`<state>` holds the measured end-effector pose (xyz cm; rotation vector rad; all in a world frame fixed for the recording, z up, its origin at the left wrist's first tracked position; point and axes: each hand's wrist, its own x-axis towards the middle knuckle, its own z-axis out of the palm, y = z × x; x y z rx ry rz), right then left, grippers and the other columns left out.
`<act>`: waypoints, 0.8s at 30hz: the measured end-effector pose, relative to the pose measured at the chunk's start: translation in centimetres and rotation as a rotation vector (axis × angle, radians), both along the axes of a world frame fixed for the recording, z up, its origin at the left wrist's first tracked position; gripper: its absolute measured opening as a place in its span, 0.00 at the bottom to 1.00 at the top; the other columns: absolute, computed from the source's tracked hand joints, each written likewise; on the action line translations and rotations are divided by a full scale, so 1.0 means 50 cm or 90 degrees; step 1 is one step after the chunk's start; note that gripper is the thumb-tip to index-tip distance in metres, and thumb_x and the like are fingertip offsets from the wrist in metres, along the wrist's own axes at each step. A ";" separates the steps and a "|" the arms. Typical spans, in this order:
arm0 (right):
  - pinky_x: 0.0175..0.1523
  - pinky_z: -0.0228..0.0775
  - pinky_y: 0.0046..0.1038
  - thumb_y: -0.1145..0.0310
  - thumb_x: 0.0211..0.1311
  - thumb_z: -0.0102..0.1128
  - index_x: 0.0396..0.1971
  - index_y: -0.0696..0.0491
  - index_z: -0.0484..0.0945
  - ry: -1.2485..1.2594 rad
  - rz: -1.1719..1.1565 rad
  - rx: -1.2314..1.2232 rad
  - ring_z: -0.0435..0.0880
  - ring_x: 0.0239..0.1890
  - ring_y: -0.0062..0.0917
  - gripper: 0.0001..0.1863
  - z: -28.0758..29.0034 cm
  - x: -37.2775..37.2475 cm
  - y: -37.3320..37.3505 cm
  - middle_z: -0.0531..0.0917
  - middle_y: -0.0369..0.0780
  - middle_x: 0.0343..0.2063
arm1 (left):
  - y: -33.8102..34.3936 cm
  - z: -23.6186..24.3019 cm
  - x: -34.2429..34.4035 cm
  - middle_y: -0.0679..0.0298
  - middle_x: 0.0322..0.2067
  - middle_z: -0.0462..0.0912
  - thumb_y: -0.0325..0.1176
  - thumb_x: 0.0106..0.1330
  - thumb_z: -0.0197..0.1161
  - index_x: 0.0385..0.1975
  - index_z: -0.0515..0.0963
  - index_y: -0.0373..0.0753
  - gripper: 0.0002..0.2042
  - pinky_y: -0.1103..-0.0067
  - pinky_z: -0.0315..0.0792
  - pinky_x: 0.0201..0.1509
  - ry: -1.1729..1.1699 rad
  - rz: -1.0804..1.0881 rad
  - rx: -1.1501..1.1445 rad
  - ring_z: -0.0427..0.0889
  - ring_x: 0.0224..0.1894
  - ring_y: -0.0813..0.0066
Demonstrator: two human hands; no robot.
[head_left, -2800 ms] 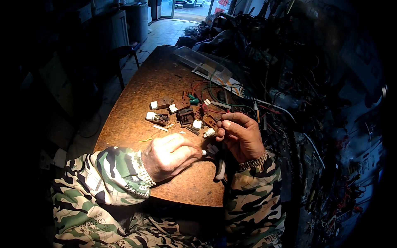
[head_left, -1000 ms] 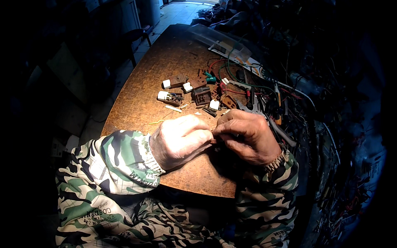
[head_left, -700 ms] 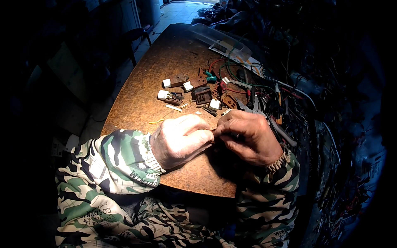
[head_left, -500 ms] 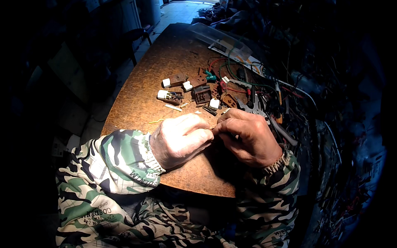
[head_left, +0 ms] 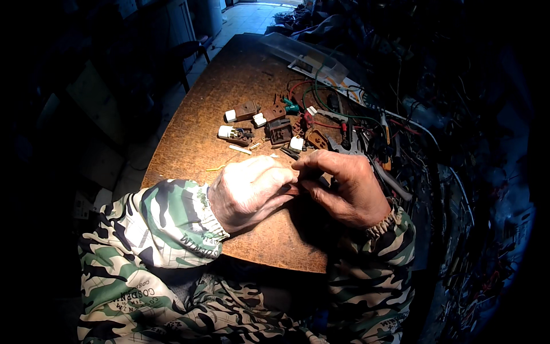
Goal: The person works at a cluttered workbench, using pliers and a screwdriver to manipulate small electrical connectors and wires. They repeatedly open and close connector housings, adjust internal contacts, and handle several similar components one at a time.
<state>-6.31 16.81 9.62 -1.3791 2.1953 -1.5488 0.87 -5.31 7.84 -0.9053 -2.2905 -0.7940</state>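
Observation:
My left hand is closed with thumb and fingers on a small reddish-brown piece, whose end shows at the fingertips; the rest is covered. Curled close against it, my right hand has its index fingertip and thumb at the same spot, and what they grip is hidden in shadow. Just beyond the hands lie a dark brown open plastic housing, an orange-brown open shell and a white block. An opened brown housing with a white end and metal contacts rests farther left.
Two brown housings with white ends, one of them a ribbed housing, lie farther back. A white strip and a yellow wire piece are left of them. Rightward are a grey metal tool, red and green leads, and a clear plastic tray.
My right fingers have spread slightly and shifted around the left fingertips. The reddish-brown piece now shows between the hands. The things on the table have stayed put.

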 end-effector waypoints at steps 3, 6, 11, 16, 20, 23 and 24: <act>0.44 0.82 0.31 0.81 0.62 0.66 0.51 0.62 0.82 0.012 -0.012 -0.022 0.91 0.40 0.39 0.16 0.005 0.007 -0.007 0.87 0.49 0.36 | 0.000 0.003 0.001 0.57 0.37 0.84 0.25 0.54 0.78 0.43 0.81 0.35 0.17 0.71 0.83 0.37 -0.003 0.009 -0.009 0.87 0.36 0.59; 0.44 0.82 0.31 0.81 0.63 0.66 0.52 0.63 0.81 0.046 -0.011 -0.033 0.92 0.40 0.39 0.17 -0.005 0.002 -0.007 0.88 0.51 0.38 | 0.000 0.008 0.007 0.57 0.37 0.84 0.26 0.56 0.77 0.44 0.82 0.34 0.16 0.71 0.83 0.38 -0.025 0.020 -0.026 0.87 0.36 0.60; 0.45 0.83 0.31 0.82 0.62 0.65 0.51 0.63 0.81 0.018 -0.023 -0.006 0.92 0.41 0.38 0.17 -0.005 0.004 -0.005 0.88 0.51 0.37 | 0.000 0.003 0.005 0.57 0.36 0.83 0.27 0.60 0.75 0.44 0.83 0.34 0.13 0.71 0.82 0.37 -0.018 0.020 -0.022 0.87 0.36 0.61; 0.46 0.84 0.30 0.83 0.61 0.66 0.50 0.64 0.81 -0.068 -0.037 -0.030 0.93 0.41 0.34 0.16 -0.022 0.002 0.001 0.89 0.51 0.36 | 0.002 0.005 0.005 0.57 0.35 0.82 0.27 0.60 0.76 0.44 0.84 0.34 0.13 0.72 0.81 0.36 -0.038 0.025 -0.030 0.86 0.35 0.61; 0.47 0.84 0.30 0.81 0.59 0.68 0.50 0.65 0.80 -0.077 -0.047 -0.012 0.92 0.41 0.34 0.18 -0.016 0.004 0.001 0.89 0.51 0.36 | -0.002 0.001 0.004 0.57 0.35 0.82 0.28 0.58 0.76 0.44 0.84 0.36 0.14 0.70 0.81 0.38 -0.088 0.027 0.008 0.85 0.36 0.59; 0.46 0.84 0.32 0.79 0.57 0.71 0.49 0.65 0.80 -0.062 -0.023 0.019 0.91 0.39 0.35 0.19 -0.014 0.000 0.007 0.89 0.51 0.35 | -0.006 0.001 -0.001 0.56 0.35 0.83 0.28 0.57 0.76 0.43 0.85 0.38 0.14 0.69 0.80 0.40 -0.176 0.047 0.030 0.85 0.37 0.57; 0.45 0.83 0.33 0.77 0.56 0.72 0.48 0.65 0.80 -0.054 -0.010 0.028 0.91 0.38 0.36 0.20 -0.014 -0.002 0.009 0.88 0.51 0.35 | -0.006 -0.004 -0.008 0.56 0.34 0.83 0.27 0.58 0.75 0.42 0.86 0.39 0.12 0.68 0.79 0.40 -0.194 0.033 0.063 0.85 0.38 0.56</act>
